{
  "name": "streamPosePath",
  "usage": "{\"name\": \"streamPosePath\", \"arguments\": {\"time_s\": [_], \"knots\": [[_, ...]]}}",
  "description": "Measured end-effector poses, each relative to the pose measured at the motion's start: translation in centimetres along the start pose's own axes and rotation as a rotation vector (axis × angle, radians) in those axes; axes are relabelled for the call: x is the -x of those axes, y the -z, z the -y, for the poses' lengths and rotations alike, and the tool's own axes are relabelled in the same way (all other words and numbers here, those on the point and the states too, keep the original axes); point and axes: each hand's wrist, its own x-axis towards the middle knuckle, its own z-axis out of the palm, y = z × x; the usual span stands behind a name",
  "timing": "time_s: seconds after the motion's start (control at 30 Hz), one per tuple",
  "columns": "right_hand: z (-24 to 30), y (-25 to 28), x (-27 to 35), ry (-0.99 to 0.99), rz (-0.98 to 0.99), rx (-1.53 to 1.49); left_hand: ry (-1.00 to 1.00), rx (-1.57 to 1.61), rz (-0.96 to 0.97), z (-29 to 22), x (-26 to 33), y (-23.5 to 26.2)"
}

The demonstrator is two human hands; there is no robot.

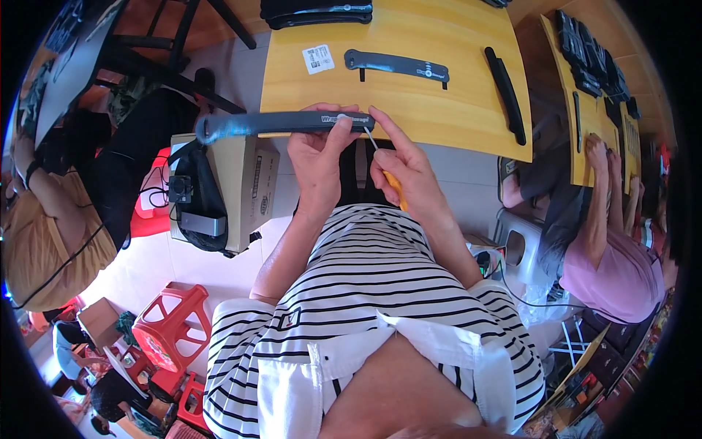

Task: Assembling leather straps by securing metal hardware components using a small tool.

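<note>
My left hand [319,157] is closed on a long dark grey plastic strip [281,122] with white lettering, its thumb on the front face near the right end. The strip's left end reaches out past the hand, a little blurred. In my right hand [408,172] is a screwdriver [395,189] with a yellow handle and a thin metal shaft. The shaft points up at the strip's right end; its tip is hard to make out. My right index finger stretches to that same end. Beyond my hands, a similar grey strip [398,64] with two short black pegs lies on the yellow table [439,110].
A curved black bar [504,95] lies at the table's right side, a white label sheet [318,59] at its left. Dark strips [316,12] are stacked at the far edge. A cardboard box [248,194] stands left of my legs. Co-workers sit at both sides; red stools [172,325] stand lower left.
</note>
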Motion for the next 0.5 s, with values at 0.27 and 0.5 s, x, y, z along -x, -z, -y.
{"name": "streamPosePath", "arguments": {"time_s": [0.27,0.5], "knots": [[-0.2,-0.8,-0.1,0.071,-0.066,-0.03,-0.191,-0.043,-0.052,1.0,0.6,-1.3],[-0.3,-1.4,0.1,0.054,-0.053,-0.28,-0.418,-0.284,-0.005,2.3,1.1,-0.7]]}}
